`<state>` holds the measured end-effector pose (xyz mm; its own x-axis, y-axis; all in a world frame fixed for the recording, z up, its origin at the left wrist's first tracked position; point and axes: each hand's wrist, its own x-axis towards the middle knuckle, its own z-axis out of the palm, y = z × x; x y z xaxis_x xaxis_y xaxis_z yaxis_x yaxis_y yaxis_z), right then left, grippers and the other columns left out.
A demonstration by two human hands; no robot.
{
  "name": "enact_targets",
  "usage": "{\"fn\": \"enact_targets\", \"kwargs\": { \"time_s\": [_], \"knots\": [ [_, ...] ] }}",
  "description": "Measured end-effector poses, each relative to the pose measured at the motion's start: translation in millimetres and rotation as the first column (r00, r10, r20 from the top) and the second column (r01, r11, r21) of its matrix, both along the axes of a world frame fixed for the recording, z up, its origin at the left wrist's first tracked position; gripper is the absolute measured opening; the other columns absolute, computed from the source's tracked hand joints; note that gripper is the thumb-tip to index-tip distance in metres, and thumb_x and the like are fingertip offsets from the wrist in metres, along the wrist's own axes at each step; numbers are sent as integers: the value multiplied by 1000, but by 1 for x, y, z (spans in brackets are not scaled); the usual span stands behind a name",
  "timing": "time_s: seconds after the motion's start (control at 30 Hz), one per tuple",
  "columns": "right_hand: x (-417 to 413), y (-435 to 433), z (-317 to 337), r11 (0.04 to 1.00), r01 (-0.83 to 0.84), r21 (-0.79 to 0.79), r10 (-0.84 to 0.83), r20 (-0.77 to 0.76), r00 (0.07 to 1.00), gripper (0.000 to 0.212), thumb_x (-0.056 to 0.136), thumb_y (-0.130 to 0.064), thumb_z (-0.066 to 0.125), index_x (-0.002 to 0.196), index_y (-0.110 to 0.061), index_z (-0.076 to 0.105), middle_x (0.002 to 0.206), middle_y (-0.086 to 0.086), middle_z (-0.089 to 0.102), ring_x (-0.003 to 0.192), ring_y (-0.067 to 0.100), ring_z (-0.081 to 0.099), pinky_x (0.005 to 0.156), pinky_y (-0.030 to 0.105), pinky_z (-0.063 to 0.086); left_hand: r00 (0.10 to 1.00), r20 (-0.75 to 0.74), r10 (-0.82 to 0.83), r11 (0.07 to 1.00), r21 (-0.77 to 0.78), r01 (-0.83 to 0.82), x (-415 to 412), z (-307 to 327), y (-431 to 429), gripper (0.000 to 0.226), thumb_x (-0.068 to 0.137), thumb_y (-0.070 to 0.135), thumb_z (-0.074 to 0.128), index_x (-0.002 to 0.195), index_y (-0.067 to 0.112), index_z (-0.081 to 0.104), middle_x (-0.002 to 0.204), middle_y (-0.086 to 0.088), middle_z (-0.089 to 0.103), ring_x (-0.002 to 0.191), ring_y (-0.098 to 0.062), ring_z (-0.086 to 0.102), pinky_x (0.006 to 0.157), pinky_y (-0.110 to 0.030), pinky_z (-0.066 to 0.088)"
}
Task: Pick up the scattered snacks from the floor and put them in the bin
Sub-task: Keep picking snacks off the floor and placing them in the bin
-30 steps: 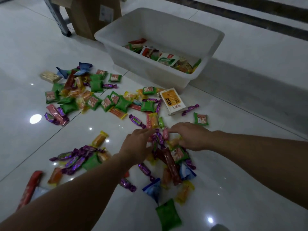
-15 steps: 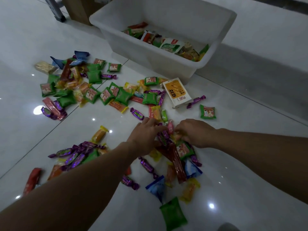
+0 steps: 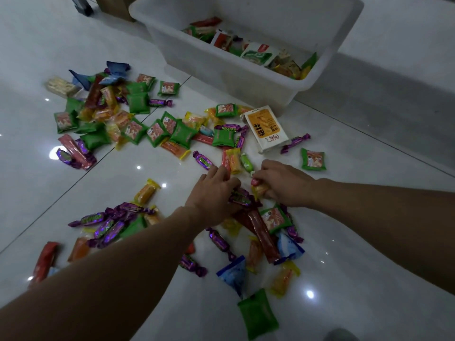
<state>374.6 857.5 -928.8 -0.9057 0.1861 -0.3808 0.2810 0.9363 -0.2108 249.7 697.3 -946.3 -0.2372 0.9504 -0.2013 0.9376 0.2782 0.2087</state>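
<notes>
Several wrapped snacks lie scattered on the white tiled floor (image 3: pixel 147 198): green packets, purple candies, orange and red bars. A white bin (image 3: pixel 317 75) stands at the back, with snacks inside. My left hand (image 3: pixel 211 193) curls its fingers round purple candies (image 3: pixel 240 198) in the middle pile. My right hand (image 3: pixel 283 183) is beside it and pinches a small yellow-orange candy (image 3: pixel 259 189). A white and orange box (image 3: pixel 267 127) lies just in front of the bin.
A brown cardboard box (image 3: pixel 113 8) and a dark metal leg (image 3: pixel 81 4) stand at the back left. A green packet (image 3: pixel 257 313) and a blue packet (image 3: pixel 234 274) lie close to me. A grey step runs along the right.
Both hands have stayed in the middle pile and drawn closer together over the candies. The camera has moved forward, so the bin sits higher in view.
</notes>
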Motion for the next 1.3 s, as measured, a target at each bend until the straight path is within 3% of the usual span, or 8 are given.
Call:
{"fn": "enact_targets", "kwargs": {
  "time_s": [0.2, 0.47, 0.6, 0.77, 0.83, 1.17, 1.23, 1.3],
  "knots": [
    [2, -1, 6, 992, -30, 119, 31, -13, 999, 40, 84, -36, 67, 114, -13, 56, 115, 5, 44, 107, 23, 42, 81, 34, 40, 1000, -24, -17, 999, -43, 16, 2, 2, 1, 58, 85, 57, 57, 133, 25, 47, 127, -4, 41, 116, -24, 36, 97, -37, 38],
    [16, -3, 6, 999, 19, 48, -24, 94, 995, 42, 90, -32, 61, 120, -9, 43, 116, 11, 46, 109, 27, 47, 84, 39, 46, 1000, 0, -11, 996, -89, 11, 6, 7, 6, 45, 88, 50, 56, 117, 16, 50, 115, -4, 50, 107, -23, 43, 89, -35, 39],
    [19, -6, 5, 997, 68, 45, -72, 94, 993, 41, 88, -30, 62, 117, -9, 42, 115, 10, 44, 106, 26, 46, 79, 36, 43, 999, 48, 10, 998, -64, -7, 9, 11, 5, 29, 89, 36, 58, 105, 15, 47, 108, -6, 55, 98, -23, 46, 75, -31, 34],
    [23, -6, 6, 991, 127, 28, -129, 71, 989, 38, 85, -27, 67, 109, -9, 43, 111, 8, 43, 99, 25, 49, 72, 32, 40, 993, 114, 5, 998, -66, 3, 11, 9, 5, 36, 91, 22, 54, 126, 13, 48, 117, -9, 54, 106, -26, 49, 86, -37, 44],
    [25, -5, 5, 988, 152, 12, -152, 67, 986, 36, 82, -28, 69, 103, -12, 44, 109, 9, 48, 97, 25, 51, 71, 31, 40, 990, 140, 22, 997, -74, -12, 12, 10, 6, 34, 91, 17, 53, 123, 9, 50, 114, -12, 55, 102, -29, 51, 85, -40, 46],
    [21, -2, 10, 970, 239, -50, -242, -65, 968, 35, 76, -27, 70, 104, -9, 58, 102, 12, 60, 91, 28, 57, 74, 39, 50, 909, 321, 267, 960, -3, -281, 6, 20, 2, 24, 94, 17, 53, 115, 9, 54, 100, -10, 64, 88, -24, 61, 79, -38, 51],
    [19, -2, 14, 957, 277, -81, -285, -116, 951, 36, 76, -26, 71, 105, -9, 59, 102, 12, 62, 91, 27, 58, 75, 42, 52, 866, 384, 322, 934, 24, -358, 3, 21, 3, 20, 94, 15, 55, 113, 8, 58, 96, -8, 68, 81, -16, 63, 76, -27, 53],
    [15, -2, 20, 942, 314, -116, -330, -166, 929, 34, 76, -26, 73, 104, -9, 61, 101, 10, 63, 89, 25, 59, 75, 42, 53, 833, 413, 369, 902, 56, -427, 0, 22, 4, 17, 94, 12, 55, 109, 8, 61, 90, -5, 67, 66, -2, 56, 59, -6, 44]
  ]
}}
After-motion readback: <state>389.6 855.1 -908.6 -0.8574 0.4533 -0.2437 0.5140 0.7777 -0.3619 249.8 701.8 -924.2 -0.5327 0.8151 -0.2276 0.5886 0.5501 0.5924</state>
